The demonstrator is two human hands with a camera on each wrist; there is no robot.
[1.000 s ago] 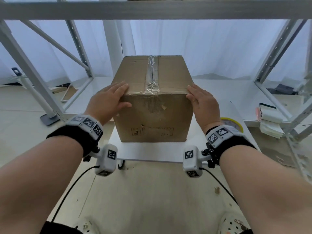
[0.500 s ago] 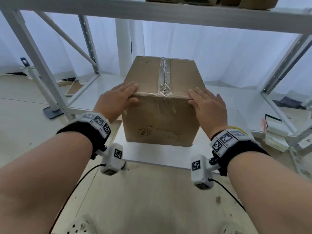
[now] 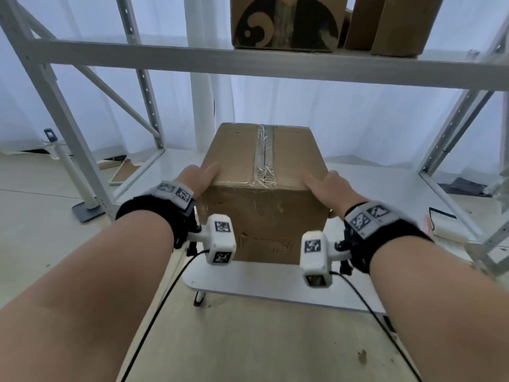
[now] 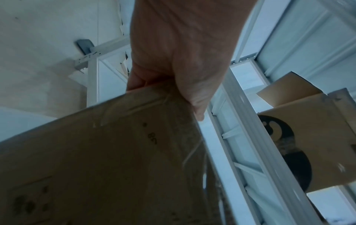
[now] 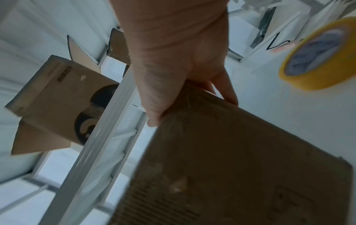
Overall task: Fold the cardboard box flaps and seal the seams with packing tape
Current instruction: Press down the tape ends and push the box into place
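A closed cardboard box (image 3: 261, 216) stands on a low white table (image 3: 261, 282), a strip of clear packing tape (image 3: 264, 153) running along its top seam and down over the near edge. My left hand (image 3: 197, 179) grips the box's near left top corner, thumb on top and fingers down the side. At the near right top corner my right hand (image 3: 327, 186) grips it the same way. The left wrist view shows the left hand (image 4: 183, 60) clasping the box edge (image 4: 106, 159). The right wrist view has the right hand (image 5: 173, 60) round the box corner (image 5: 240, 159) and a yellow tape roll (image 5: 316, 56) on the table.
A grey metal shelf beam (image 3: 248, 62) crosses just above and behind the box, with other cardboard boxes (image 3: 283, 23) on it. Slanted shelf uprights stand at left (image 3: 68, 133) and right (image 3: 451, 133). A white stand (image 3: 82, 205) is on the floor at left, papers (image 3: 446, 227) at right.
Both hands have slid from lying on the box's top near edge to clasping its upper corners from the sides. The view has tilted up, showing the shelf and its boxes.
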